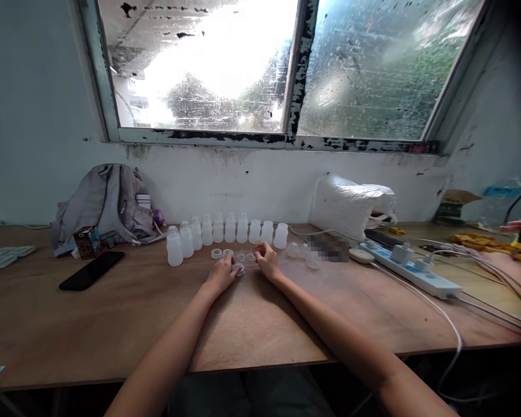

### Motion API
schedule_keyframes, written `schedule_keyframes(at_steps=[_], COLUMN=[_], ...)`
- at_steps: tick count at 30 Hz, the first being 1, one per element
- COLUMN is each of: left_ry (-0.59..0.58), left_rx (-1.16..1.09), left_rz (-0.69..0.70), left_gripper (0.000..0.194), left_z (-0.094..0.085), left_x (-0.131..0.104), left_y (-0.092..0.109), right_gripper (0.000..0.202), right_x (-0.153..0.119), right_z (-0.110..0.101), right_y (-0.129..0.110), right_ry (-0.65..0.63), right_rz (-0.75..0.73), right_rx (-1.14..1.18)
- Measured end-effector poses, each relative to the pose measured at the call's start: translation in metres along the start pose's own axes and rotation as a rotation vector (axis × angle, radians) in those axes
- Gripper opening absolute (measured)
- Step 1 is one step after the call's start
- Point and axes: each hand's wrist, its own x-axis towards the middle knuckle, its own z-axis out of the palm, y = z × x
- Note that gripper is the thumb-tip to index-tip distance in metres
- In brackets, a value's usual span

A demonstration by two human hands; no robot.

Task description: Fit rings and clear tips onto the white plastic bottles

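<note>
My left hand (221, 274) rests on the table with its thumb and fingers closed on a translucent bottle ring (240, 270). Just right of it, my right hand (267, 262) is held in a pinch; whatever lies between those fingertips is too small to make out. Clear bottle nipples (241, 255) lie between the two hands. Behind my left hand are more white rings (216, 253). A row of frosted baby bottles (207, 230) stands upright beyond, several with domed caps and the right-hand ones without. Clear domed caps (292, 250) lie to the right of my right hand.
A grey backpack (106, 202), a small carton (87, 242) and a black phone (92, 271) are at left. On the right, a white plastic bag (351, 202) stands near a power strip (412, 274) with trailing cables. Another person's arm (510, 272) reaches in at far right.
</note>
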Motion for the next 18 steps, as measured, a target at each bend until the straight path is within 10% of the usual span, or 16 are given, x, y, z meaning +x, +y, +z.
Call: schedule_keyframes(at_steps=[12, 18], left_ry=[-0.011, 0.006], left_rx=[0.002, 0.058], left_rz=[0.055, 0.061], left_gripper=[0.023, 0.017], left_z=[0.006, 0.004], left_x=[0.002, 0.001], left_y=[-0.006, -0.003], right_gripper=[0.052, 0.038], right_x=[0.104, 0.106], right_z=[-0.009, -0.010], right_y=[0.017, 0.012], right_ry=[-0.157, -0.206], right_rz=[0.130, 0.100], right_rx=[-0.493, -0.571])
